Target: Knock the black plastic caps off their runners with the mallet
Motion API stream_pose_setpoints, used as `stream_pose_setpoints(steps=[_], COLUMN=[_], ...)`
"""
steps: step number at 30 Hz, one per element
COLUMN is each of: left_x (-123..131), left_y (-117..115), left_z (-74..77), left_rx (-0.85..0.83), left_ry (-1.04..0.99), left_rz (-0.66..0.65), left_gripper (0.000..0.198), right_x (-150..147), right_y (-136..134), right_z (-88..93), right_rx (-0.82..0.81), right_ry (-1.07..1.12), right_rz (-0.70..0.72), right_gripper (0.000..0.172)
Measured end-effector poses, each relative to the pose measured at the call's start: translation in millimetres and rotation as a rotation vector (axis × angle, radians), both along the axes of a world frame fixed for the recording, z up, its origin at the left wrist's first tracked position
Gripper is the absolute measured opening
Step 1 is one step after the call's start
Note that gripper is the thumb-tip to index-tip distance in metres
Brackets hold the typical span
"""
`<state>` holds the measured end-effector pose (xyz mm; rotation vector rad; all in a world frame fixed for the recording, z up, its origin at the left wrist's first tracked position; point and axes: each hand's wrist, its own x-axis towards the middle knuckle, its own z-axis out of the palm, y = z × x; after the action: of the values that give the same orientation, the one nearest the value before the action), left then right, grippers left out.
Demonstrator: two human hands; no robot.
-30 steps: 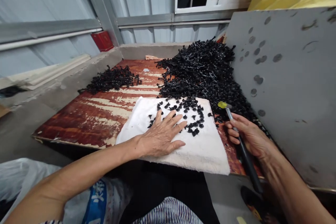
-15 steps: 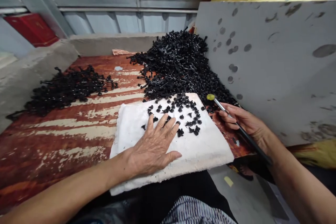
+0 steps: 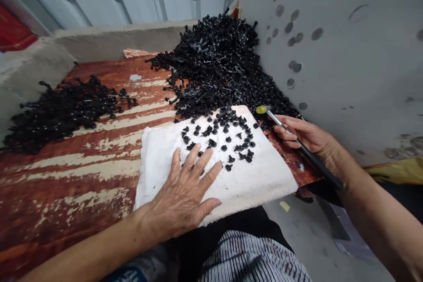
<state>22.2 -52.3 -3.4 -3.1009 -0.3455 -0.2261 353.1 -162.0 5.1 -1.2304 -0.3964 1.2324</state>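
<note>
My left hand (image 3: pixel 183 194) lies palm down with fingers spread over a folded white cloth (image 3: pixel 257 185). Its fingertips are beside small black plug-like pieces (image 3: pixel 225 130), scattered over the far half of the cloth; the hand hides some of them. To the right of the cloth, my right hand (image 3: pixel 307 139) is closed around a small hammer (image 3: pixel 275 119). The hammer has a yellow-faced head, a shiny metal shaft and a black grip running back along my forearm. Its head hovers near the cloth's far right corner, in front of the heaped black parts.
A large heap of black parts (image 3: pixel 221 61) rises behind the cloth. A smaller black pile (image 3: pixel 69 108) lies on the left of the worn red-brown board (image 3: pixel 109 158). A grey spotted panel (image 3: pixel 333 70) stands on the right, with a low concrete ledge (image 3: pixel 109 44) at the back.
The camera view has tipped downward. My left hand has drawn back slightly toward me, uncovering a few black pieces. The hammer's head has turned a little; my right hand still grips it.
</note>
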Motion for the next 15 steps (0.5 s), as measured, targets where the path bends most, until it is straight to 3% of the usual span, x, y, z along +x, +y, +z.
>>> stream_pose_setpoints(steps=[7, 15], left_x=[25.4, 42.3], left_y=[-14.4, -27.8], left_z=[-1.0, -2.5], left_rx=[-0.005, -0.079], left_ry=[-0.001, -0.025], left_rz=[-0.020, 0.101], left_gripper=[0.061, 0.058], right_x=[3.2, 7.6], right_y=[0.1, -3.9], right_z=[-2.5, -8.2], right_rx=[0.004, -0.021], right_ry=[-0.039, -0.040], right_rz=[0.035, 0.065], right_gripper=[0.025, 0.033])
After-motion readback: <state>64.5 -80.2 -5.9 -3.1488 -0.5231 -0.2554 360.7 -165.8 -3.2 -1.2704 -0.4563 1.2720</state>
